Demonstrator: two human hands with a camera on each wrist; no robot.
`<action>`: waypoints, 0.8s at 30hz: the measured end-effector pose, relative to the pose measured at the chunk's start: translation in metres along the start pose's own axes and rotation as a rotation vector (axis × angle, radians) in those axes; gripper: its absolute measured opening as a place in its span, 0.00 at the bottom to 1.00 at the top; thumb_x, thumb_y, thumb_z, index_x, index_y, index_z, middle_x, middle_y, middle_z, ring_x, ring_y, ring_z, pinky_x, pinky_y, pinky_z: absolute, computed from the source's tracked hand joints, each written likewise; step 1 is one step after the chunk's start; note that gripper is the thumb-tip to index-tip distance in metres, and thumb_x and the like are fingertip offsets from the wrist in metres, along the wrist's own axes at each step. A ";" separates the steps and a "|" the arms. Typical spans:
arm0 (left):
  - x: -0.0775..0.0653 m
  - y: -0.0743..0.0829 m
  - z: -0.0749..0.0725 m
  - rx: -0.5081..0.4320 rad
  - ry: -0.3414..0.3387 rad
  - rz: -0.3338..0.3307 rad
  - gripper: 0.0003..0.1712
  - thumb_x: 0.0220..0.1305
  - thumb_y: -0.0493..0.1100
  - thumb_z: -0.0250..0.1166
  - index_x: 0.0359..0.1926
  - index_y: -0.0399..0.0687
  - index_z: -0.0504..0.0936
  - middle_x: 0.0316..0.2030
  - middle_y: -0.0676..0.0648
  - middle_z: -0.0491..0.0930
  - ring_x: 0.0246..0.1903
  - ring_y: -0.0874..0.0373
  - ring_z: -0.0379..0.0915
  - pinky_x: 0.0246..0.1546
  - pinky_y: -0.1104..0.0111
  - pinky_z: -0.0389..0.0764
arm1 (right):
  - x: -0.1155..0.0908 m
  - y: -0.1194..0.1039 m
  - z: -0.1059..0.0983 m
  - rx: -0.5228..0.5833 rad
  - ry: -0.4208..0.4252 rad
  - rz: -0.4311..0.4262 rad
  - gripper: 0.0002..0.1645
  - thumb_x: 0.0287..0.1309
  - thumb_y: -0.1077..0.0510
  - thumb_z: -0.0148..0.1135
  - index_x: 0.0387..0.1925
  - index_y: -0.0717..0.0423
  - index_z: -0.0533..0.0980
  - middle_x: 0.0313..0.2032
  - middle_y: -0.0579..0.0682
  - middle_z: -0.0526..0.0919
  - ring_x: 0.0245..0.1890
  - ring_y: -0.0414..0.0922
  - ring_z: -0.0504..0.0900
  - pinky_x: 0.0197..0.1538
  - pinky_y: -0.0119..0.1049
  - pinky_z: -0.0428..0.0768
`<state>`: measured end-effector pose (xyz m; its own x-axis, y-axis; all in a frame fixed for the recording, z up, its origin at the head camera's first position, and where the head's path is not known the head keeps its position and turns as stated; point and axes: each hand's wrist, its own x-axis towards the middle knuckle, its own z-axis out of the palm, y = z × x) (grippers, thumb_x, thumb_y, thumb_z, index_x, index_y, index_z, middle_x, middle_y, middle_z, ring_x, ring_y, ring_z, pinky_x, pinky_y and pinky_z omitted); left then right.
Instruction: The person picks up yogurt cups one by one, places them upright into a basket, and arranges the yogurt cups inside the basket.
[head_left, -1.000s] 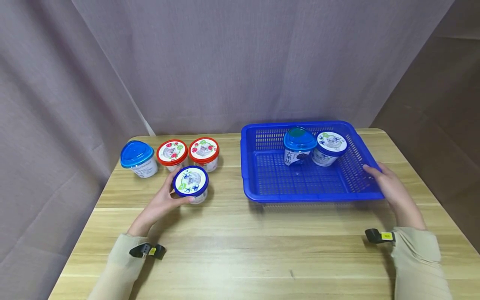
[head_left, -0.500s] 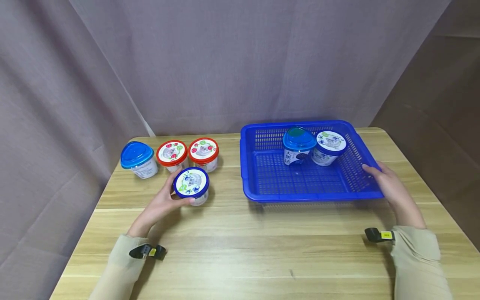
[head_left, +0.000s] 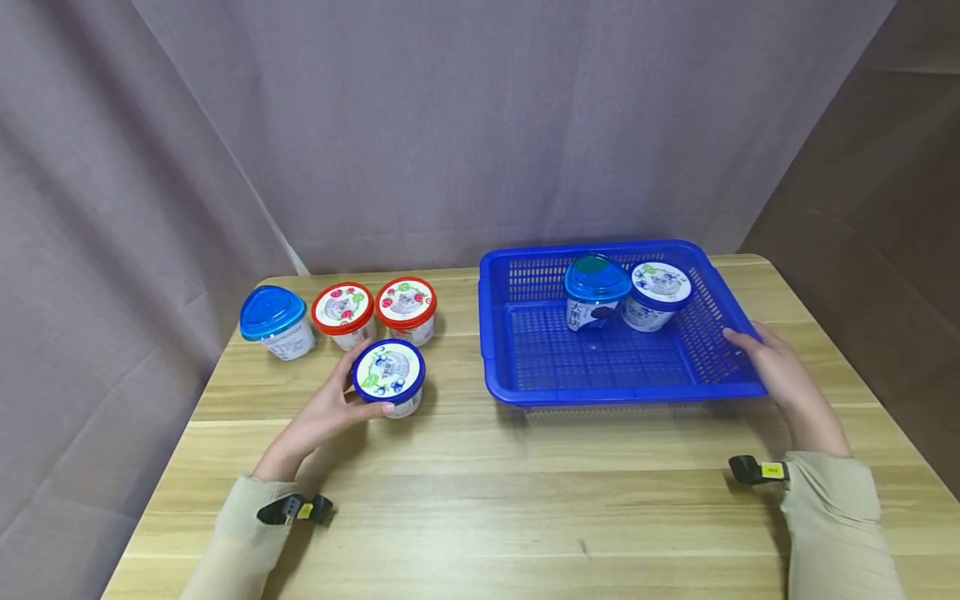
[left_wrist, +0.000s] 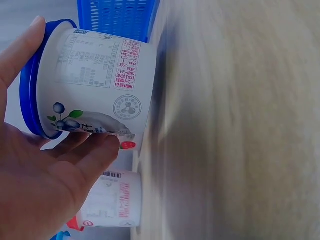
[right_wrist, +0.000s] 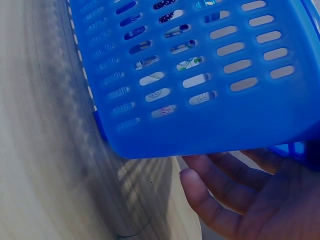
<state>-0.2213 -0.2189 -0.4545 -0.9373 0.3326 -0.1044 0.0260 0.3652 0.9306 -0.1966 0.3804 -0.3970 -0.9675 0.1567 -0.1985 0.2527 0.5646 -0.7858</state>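
Note:
My left hand [head_left: 326, 408] grips a white yogurt cup [left_wrist: 97, 80] with a dark blue lid and a blueberry print, thumb on one side and fingers round the other. Its base is close over the wooden table, in front of two red-lidded strawberry cups [head_left: 343, 308] [head_left: 406, 302]. At the right, my right hand [head_left: 783, 375] holds the right end of a blue plastic basket [head_left: 607, 393], thumb over the rim and fingers outside. Inside the basket stand a blackberry cup [head_left: 592, 312] with a domed blue lid and another blueberry cup [head_left: 660, 287].
A cup with a domed blue lid [head_left: 272, 312] stands at the far left of the wooden table [head_left: 525, 517]. Grey curtain [head_left: 480, 125] hangs behind the table, and brown cloth [head_left: 862, 192] borders the right side.
My left hand has moved the blueberry cup slightly right and toward me, away from the strawberry cups. My right hand and the basket stay nearly still.

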 end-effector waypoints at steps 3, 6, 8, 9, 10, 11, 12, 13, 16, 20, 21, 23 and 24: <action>-0.001 0.003 0.001 0.001 0.001 0.004 0.64 0.55 0.49 0.79 0.80 0.55 0.45 0.75 0.37 0.52 0.71 0.33 0.53 0.68 0.43 0.63 | -0.001 0.000 0.000 -0.002 0.003 0.000 0.48 0.76 0.35 0.37 0.77 0.67 0.47 0.62 0.73 0.67 0.37 0.30 0.74 0.46 0.39 0.69; -0.001 0.005 0.001 -0.004 0.003 0.013 0.63 0.55 0.48 0.79 0.80 0.55 0.45 0.75 0.37 0.52 0.71 0.33 0.53 0.67 0.43 0.63 | -0.001 -0.001 0.001 -0.003 0.006 0.008 0.48 0.75 0.34 0.37 0.77 0.67 0.46 0.63 0.74 0.66 0.43 0.39 0.76 0.50 0.46 0.70; -0.001 0.007 0.000 -0.008 0.003 0.021 0.63 0.55 0.47 0.79 0.80 0.56 0.45 0.75 0.37 0.52 0.71 0.33 0.54 0.67 0.43 0.63 | -0.002 -0.001 0.001 0.001 0.005 0.015 0.48 0.75 0.34 0.36 0.78 0.66 0.45 0.64 0.75 0.64 0.49 0.50 0.75 0.55 0.56 0.69; -0.001 0.008 0.000 -0.011 0.003 0.026 0.63 0.55 0.47 0.79 0.80 0.57 0.46 0.75 0.37 0.52 0.71 0.33 0.55 0.67 0.43 0.63 | -0.002 -0.001 0.001 0.003 0.004 0.018 0.48 0.75 0.34 0.36 0.78 0.66 0.44 0.64 0.76 0.63 0.52 0.56 0.73 0.57 0.60 0.67; -0.001 0.009 0.000 -0.015 0.001 0.034 0.63 0.55 0.46 0.79 0.80 0.57 0.46 0.75 0.37 0.52 0.70 0.33 0.55 0.67 0.43 0.63 | -0.002 -0.001 0.002 0.004 0.004 0.020 0.48 0.75 0.34 0.36 0.78 0.66 0.44 0.65 0.76 0.63 0.54 0.60 0.71 0.58 0.63 0.65; -0.001 0.010 -0.001 -0.019 0.000 0.040 0.63 0.55 0.46 0.79 0.80 0.58 0.46 0.75 0.38 0.52 0.70 0.33 0.55 0.67 0.43 0.63 | -0.002 -0.001 0.002 0.005 0.003 0.021 0.48 0.75 0.34 0.36 0.78 0.66 0.44 0.65 0.77 0.62 0.55 0.62 0.70 0.59 0.65 0.64; -0.002 0.011 -0.002 -0.020 -0.002 0.047 0.62 0.55 0.46 0.79 0.80 0.58 0.46 0.75 0.38 0.53 0.70 0.34 0.55 0.67 0.43 0.63 | -0.002 0.000 0.002 0.005 0.001 0.019 0.48 0.76 0.35 0.36 0.78 0.66 0.44 0.64 0.77 0.62 0.54 0.61 0.70 0.59 0.65 0.64; -0.002 0.013 -0.003 -0.023 -0.002 0.053 0.62 0.55 0.46 0.79 0.80 0.59 0.47 0.75 0.39 0.53 0.70 0.34 0.56 0.67 0.42 0.63 | -0.002 0.000 0.001 0.003 0.000 0.020 0.48 0.75 0.34 0.36 0.78 0.66 0.44 0.64 0.77 0.62 0.52 0.58 0.72 0.58 0.63 0.65; -0.003 0.018 -0.007 -0.027 -0.005 0.073 0.61 0.54 0.46 0.79 0.80 0.59 0.48 0.74 0.40 0.54 0.70 0.36 0.56 0.67 0.41 0.62 | -0.001 0.000 0.001 -0.005 0.003 0.015 0.48 0.75 0.34 0.37 0.78 0.67 0.45 0.62 0.75 0.66 0.43 0.43 0.76 0.52 0.51 0.69; -0.003 0.025 -0.012 -0.021 -0.003 0.102 0.61 0.54 0.44 0.79 0.80 0.58 0.48 0.74 0.40 0.54 0.70 0.36 0.56 0.68 0.41 0.62 | 0.000 0.001 0.000 0.006 0.011 0.000 0.48 0.75 0.35 0.40 0.76 0.68 0.48 0.52 0.63 0.75 0.36 0.31 0.76 0.45 0.38 0.70; -0.003 0.026 -0.013 -0.016 -0.002 0.111 0.61 0.55 0.44 0.79 0.80 0.57 0.48 0.75 0.40 0.54 0.70 0.36 0.55 0.68 0.41 0.62 | 0.001 0.001 0.000 0.012 0.012 -0.003 0.48 0.75 0.35 0.41 0.76 0.68 0.49 0.49 0.57 0.77 0.35 0.31 0.76 0.44 0.36 0.71; -0.003 0.030 -0.015 -0.005 0.002 0.123 0.61 0.55 0.43 0.78 0.80 0.57 0.47 0.75 0.40 0.53 0.71 0.35 0.54 0.68 0.42 0.61 | 0.001 0.001 0.000 0.022 0.015 -0.009 0.48 0.75 0.35 0.42 0.76 0.69 0.50 0.43 0.46 0.78 0.35 0.31 0.78 0.42 0.34 0.73; -0.003 0.032 -0.016 0.002 0.006 0.122 0.61 0.55 0.43 0.78 0.80 0.58 0.47 0.75 0.40 0.53 0.71 0.36 0.54 0.69 0.43 0.61 | 0.001 0.001 0.000 0.025 0.016 -0.010 0.48 0.75 0.35 0.42 0.76 0.69 0.50 0.40 0.42 0.77 0.35 0.31 0.78 0.41 0.32 0.74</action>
<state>-0.2235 -0.2219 -0.4191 -0.9291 0.3697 0.0120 0.1408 0.3236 0.9357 -0.1976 0.3818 -0.3982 -0.9697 0.1642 -0.1808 0.2420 0.5460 -0.8021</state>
